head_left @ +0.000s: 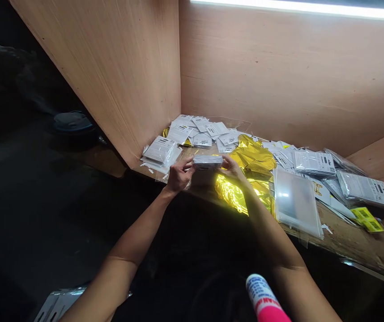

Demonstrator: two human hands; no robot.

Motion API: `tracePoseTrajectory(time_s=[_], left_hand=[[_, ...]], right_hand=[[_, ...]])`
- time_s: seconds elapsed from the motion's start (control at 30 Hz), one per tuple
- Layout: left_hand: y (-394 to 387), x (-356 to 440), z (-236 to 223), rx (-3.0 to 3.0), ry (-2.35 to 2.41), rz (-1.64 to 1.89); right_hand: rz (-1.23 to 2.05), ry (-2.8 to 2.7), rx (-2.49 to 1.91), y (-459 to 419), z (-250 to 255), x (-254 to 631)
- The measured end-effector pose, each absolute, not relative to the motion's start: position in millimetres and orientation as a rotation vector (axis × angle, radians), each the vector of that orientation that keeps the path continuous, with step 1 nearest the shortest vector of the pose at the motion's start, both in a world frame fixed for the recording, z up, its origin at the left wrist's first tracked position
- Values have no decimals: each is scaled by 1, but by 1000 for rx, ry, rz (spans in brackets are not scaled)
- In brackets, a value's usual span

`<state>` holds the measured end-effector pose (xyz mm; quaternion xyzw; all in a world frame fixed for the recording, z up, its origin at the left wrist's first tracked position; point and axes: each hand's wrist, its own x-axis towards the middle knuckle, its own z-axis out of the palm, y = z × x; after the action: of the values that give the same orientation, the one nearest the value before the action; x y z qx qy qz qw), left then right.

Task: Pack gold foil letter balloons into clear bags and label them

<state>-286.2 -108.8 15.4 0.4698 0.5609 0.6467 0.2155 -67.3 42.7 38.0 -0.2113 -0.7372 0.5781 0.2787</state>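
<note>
Fingers [188, 164] of both hands grip a packet stack [207, 162] above the cluttered wooden bench [346, 237].

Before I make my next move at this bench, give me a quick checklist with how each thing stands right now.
1. Both hands on the stack: ok, left hand and right hand grip opposite ends of the packet stack.
2. Number of packets in it: cannot tell, the layers are too fine to count.
3. Loose white packets at the back in order: not ok, they lie scattered and overlapping.
4. Gold foil folded flat: not ok, it lies crumpled beside the right hand.
5. Clear sleeves in a pile: ok, right of the foil.
</note>
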Motion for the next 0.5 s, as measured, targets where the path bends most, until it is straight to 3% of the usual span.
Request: tracePoseTrajectory(time_s=[0.33, 0.5], left_hand=[[-75, -245, -7, 1097, 1895, 2284], [-67, -239, -5, 953, 1793, 2448]], right_hand=[[1217, -1949, -706, 22, 23, -84], [1063, -2002, -774, 21, 24, -83]])
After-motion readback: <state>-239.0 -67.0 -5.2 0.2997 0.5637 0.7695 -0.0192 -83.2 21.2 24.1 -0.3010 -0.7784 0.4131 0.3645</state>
